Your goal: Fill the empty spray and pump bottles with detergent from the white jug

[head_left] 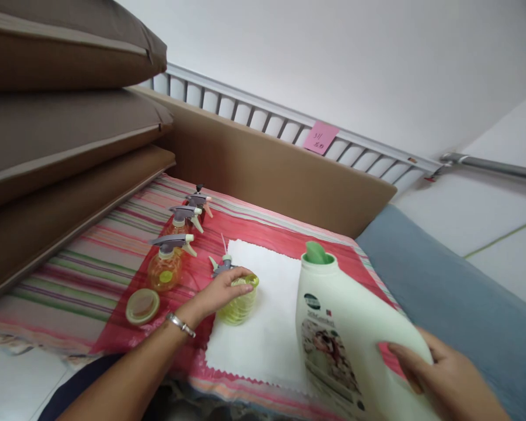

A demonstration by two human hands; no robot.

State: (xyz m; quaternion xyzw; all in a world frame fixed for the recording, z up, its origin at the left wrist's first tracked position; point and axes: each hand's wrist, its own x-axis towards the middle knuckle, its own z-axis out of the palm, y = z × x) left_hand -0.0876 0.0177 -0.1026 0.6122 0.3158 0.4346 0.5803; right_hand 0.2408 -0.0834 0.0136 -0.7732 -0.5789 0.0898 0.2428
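My left hand is wrapped round the upper part of a clear yellow spray bottle, which has its top off and stands on a white scallop-edged cloth. Just behind that hand lies a grey spray head with a thin tube pointing up. At the right, my right hand grips the handle of a big pale green detergent jug. The jug's cap is off, showing a green pouring spout. It leans slightly, with its mouth apart from the yellow bottle.
Left of the cloth stand orange spray bottles with grey trigger heads, and a small round lidded container. Stacked brown cushions rise at the left. A brown board and a railing with a pink note are behind.
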